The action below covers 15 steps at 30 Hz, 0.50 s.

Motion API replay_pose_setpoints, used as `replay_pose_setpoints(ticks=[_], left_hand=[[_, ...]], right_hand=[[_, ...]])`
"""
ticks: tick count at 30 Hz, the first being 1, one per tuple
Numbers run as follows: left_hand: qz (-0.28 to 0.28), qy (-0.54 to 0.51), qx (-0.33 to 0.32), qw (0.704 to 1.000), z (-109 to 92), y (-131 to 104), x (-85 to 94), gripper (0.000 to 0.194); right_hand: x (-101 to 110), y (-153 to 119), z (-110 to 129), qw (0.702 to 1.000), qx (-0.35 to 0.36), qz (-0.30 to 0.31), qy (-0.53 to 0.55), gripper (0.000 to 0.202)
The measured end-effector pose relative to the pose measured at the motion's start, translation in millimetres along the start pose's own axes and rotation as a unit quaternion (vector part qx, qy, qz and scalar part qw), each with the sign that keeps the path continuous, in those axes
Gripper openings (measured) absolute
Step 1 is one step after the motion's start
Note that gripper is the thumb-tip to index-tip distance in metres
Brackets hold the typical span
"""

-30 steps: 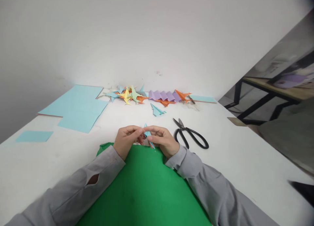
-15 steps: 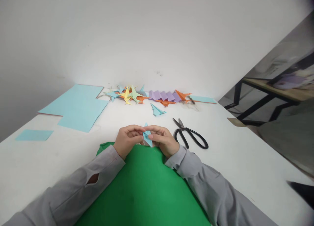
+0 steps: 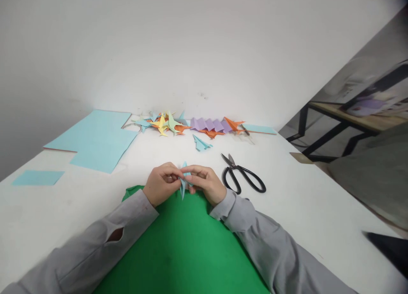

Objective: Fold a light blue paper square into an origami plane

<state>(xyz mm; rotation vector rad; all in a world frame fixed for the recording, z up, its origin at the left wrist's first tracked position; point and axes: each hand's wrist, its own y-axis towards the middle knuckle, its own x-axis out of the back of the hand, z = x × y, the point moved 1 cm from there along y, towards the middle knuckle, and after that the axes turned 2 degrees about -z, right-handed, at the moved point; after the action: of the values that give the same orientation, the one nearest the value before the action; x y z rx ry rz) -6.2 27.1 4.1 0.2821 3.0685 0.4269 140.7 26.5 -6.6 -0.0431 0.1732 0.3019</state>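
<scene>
Paper point(image 3: 38, 178) of light blue colour, a small rectangle, lies at the left side of the white tabletop point(image 3: 28, 217). Next to the right, and farther back, there are larger blue sheets point(image 3: 95, 136), which reach almost to the wall point(image 3: 178, 51). Then comes the left hand point(image 3: 162, 184), in a grey sleeve with a slit; its thumb and fingers pinch a small folded blue piece point(image 3: 182, 186). Behind this hand, near the wall, a heap of folded shapes point(image 3: 165, 124) in yellow, pale green, orange and blue is lying. The folded blue piece is between the two hands, just above the edge of a green cloth point(image 3: 183, 251), with a narrow point directed downward. A blue folded plane point(image 3: 201, 144) rests on the tabletop beyond. The right hand point(image 3: 207, 184) grasps the same piece from its other side with the fingertips. Behind, pleated purple paper point(image 3: 207, 124) touches an orange folded shape point(image 3: 234, 124). Farther right, black-handled scissors point(image 3: 245, 172) lie near the right hand, with blades slightly apart, and a blue strip point(image 3: 263, 129) lies along the wall.
</scene>
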Motion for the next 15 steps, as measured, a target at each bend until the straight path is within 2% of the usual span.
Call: replay_pose_setpoints(ticks=[1,3,5,7,10,15], left_hand=[[0.010,-0.007,0.014,1.000,0.1,0.7,1.5,0.013],[0.019,-0.041,0.084,0.995,1.5,1.9,4.4,0.008],[0.008,-0.058,0.138,0.989,3.5,2.8,6.6,0.006],[0.008,-0.071,0.163,0.984,5.1,3.3,7.2,0.009],[0.006,-0.069,0.154,0.986,5.1,4.2,6.5,0.013],[-0.023,-0.038,0.100,0.994,0.5,4.8,5.1,0.011]], right_hand=[[0.2,-0.1,-0.1,1.000,-0.012,-0.004,0.011,0.022],[0.7,-0.1,-0.6,1.000,-0.014,-0.007,0.026,0.023],[0.8,0.0,-0.9,1.000,0.010,-0.006,0.017,0.027],[0.7,0.0,-0.9,1.000,0.030,-0.008,-0.006,0.031],[0.5,-0.3,-0.4,0.999,0.034,-0.020,-0.022,0.029],[-1.1,-0.5,0.0,0.999,0.023,-0.021,-0.014,0.022]])
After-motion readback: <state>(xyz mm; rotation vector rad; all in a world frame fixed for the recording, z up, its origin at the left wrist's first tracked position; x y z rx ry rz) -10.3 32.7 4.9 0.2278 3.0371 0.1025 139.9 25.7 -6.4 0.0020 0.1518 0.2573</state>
